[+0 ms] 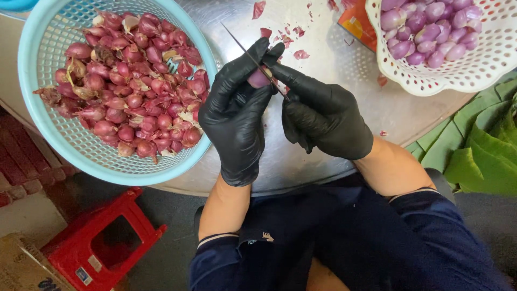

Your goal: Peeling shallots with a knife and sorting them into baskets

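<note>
At the centre of the frame, the black-gloved left hand (235, 116) pinches a small purple peeled shallot (258, 78), fingers closed around it. The black-gloved right hand (323, 116) grips a thin dark-bladed knife (249, 54) (blade laid against the shallot). Upper left, a light-blue perforated plastic basket (64, 148) holds unpeeled red shallots (129, 81); upper right, a white basket (474, 70) holds peeled ones

Round metal table (323, 48); blue basket (48, 124), white basket (474, 75), red peel scraps (293, 37) on it
</note>
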